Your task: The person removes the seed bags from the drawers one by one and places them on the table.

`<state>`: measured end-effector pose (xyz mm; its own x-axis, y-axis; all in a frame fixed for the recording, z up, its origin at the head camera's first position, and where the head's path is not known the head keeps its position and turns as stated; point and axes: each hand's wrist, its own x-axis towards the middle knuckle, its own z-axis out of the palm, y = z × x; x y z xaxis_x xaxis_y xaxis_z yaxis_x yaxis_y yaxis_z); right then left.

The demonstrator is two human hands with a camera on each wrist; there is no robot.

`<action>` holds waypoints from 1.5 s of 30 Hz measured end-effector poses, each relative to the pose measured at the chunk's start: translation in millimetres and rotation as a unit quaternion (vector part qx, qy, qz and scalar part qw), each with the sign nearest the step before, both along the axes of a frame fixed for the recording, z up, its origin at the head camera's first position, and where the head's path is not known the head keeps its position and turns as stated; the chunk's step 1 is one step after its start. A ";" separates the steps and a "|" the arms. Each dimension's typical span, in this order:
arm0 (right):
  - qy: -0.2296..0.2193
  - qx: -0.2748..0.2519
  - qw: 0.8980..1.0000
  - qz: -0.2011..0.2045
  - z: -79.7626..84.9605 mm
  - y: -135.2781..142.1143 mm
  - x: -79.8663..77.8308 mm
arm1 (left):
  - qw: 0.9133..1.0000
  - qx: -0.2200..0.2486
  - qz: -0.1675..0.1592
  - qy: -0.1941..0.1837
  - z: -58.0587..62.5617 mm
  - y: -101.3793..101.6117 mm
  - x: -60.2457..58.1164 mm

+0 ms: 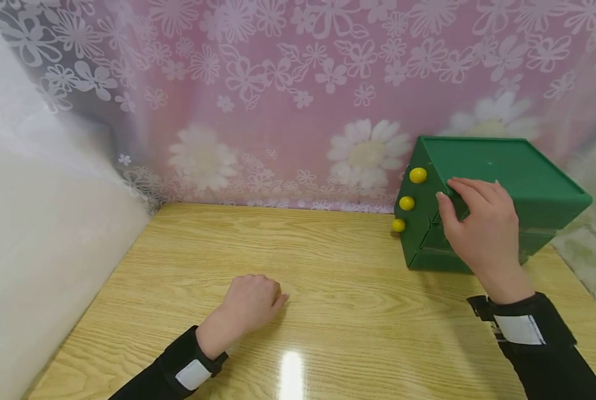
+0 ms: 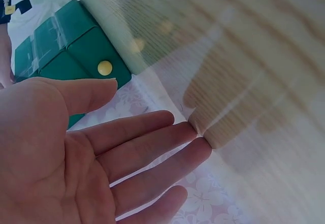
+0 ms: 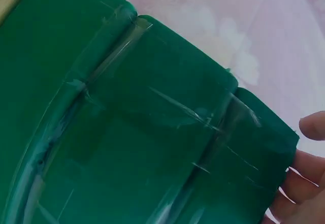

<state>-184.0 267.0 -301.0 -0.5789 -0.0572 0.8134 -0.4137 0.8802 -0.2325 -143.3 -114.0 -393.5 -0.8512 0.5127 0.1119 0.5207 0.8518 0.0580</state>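
Observation:
A green drawer box (image 1: 492, 166) stands at the right of the table, its front turned left with three round yellow knobs (image 1: 418, 175) one above another. My right hand (image 1: 487, 222) is at its top near edge, fingertips laid over the lid's rim and thumb held apart. In the right wrist view the fingers (image 3: 307, 168) touch the top end of the box's side (image 3: 137, 107). My left hand (image 1: 253, 300) rests on the table at the front middle, holding nothing. Its fingers (image 2: 157, 168) are loosely extended in the left wrist view, fingertips at the tabletop.
The wood-grain table (image 1: 302, 250) has a glossy surface. A pink flowered curtain (image 1: 278, 111) hangs along its back edge, and white sheeting (image 1: 43, 222) hangs at the left. Clear tape strips (image 3: 119, 49) run across the box's side seams.

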 end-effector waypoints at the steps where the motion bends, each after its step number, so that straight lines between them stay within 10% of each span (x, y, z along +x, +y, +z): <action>1: 0.000 0.000 1.000 -0.001 -0.1 -0.4 -1.2 | 1.000 0.000 0.000 -0.001 -0.1 0.0 0.1; 21: 0.047 -0.065 0.997 -0.014 -14.2 -6.8 -6.2 | 1.000 -0.014 0.007 -0.022 0.9 1.5 -5.8; 45: 0.098 -0.099 0.988 0.068 -25.2 -18.5 -2.6 | 0.999 -0.006 0.024 -0.030 2.7 10.2 -12.7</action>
<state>-186.6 248.5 -326.2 -0.4061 0.0469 0.9126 -0.5801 0.7584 -0.2972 -156.0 -103.8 -390.8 -0.8802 0.4714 0.0546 0.4744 0.8769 0.0769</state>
